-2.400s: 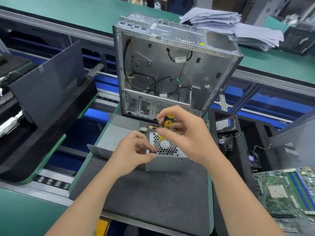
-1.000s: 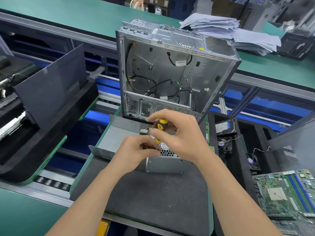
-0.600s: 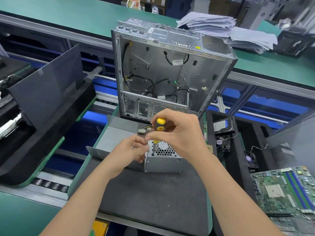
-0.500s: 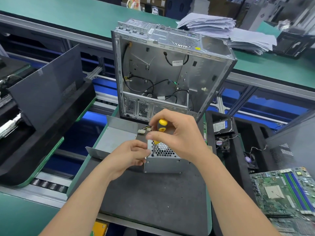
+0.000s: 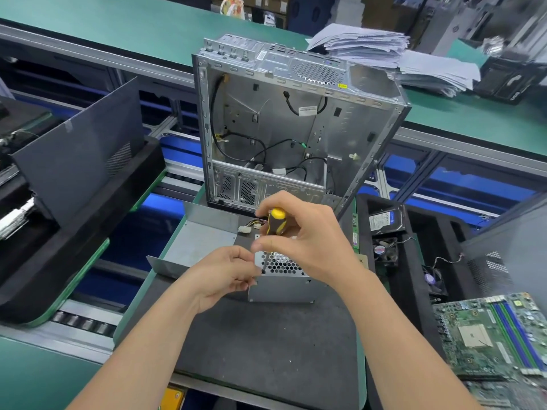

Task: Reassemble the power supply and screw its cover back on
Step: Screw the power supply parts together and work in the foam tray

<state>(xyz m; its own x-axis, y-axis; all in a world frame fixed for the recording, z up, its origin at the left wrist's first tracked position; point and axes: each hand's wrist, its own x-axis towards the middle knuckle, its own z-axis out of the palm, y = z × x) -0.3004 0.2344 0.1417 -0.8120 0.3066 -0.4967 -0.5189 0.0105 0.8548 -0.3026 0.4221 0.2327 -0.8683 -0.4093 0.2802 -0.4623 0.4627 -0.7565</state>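
Note:
The grey metal power supply (image 5: 281, 288) stands on a dark mat (image 5: 260, 344), its honeycomb grille facing up. My right hand (image 5: 307, 244) grips a yellow-and-black screwdriver (image 5: 273, 224) held nearly upright, its tip on the near left corner of the grille. My left hand (image 5: 222, 276) is at that same corner, fingertips pinched beside the screwdriver shaft; a screw there is too small to make out. A bundle of wires with a white plug (image 5: 248, 227) trails from the back of the supply.
An open, empty computer case (image 5: 296, 125) stands upright just behind the power supply. A bent grey metal sheet (image 5: 201, 244) lies to the left. A black foam tray on the right holds a hard drive (image 5: 386, 221) and fans. A green motherboard (image 5: 488, 335) lies at lower right.
The screwdriver has tipped from slanted to nearly upright and its tip has come down on the near left corner of the grille. My left hand has stayed pinched at that corner.

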